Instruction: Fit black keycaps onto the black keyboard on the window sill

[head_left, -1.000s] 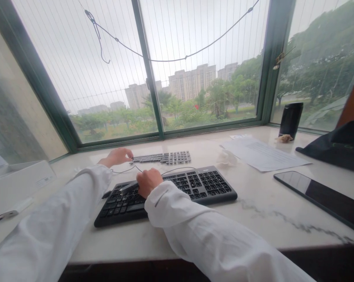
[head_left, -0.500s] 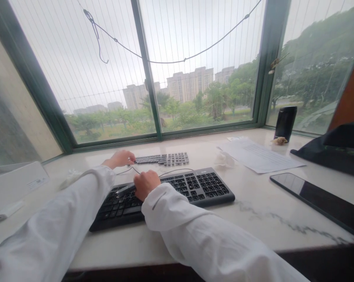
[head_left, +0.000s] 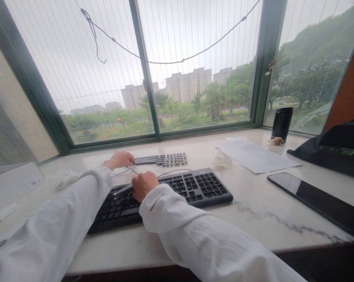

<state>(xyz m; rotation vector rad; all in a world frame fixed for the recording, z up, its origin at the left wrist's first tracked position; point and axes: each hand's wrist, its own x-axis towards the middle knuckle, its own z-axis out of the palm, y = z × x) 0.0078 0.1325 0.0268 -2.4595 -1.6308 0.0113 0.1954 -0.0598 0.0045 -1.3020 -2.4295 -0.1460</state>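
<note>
A black keyboard (head_left: 208,199) lies on the pale counter; bare switch sockets show where keycaps are off, while caps still sit on its lower left. Behind it, loose keycaps (head_left: 174,158) are laid out in rows. My left hand (head_left: 120,159) reaches to the left end of those rows, fingertips pinched on a small dark keycap. Over the keyboard's left half, my right hand (head_left: 145,185) is closed around a slim dark tool (head_left: 123,192), whose end points left; its exact kind is unclear. A thin cable (head_left: 174,171) runs behind the keyboard.
Printed paper (head_left: 256,154), crumpled tissue (head_left: 222,159) and a phone (head_left: 315,201) lie to the right. A black cylinder (head_left: 282,123) stands near the window, beside a dark bag (head_left: 341,147). At the left are a white box (head_left: 17,182) and more tissue (head_left: 67,180).
The whole view has shifted slightly. Both hands keep nearly the same places, the left at the keycap rows and the right holding the dark tool over the keyboard.
</note>
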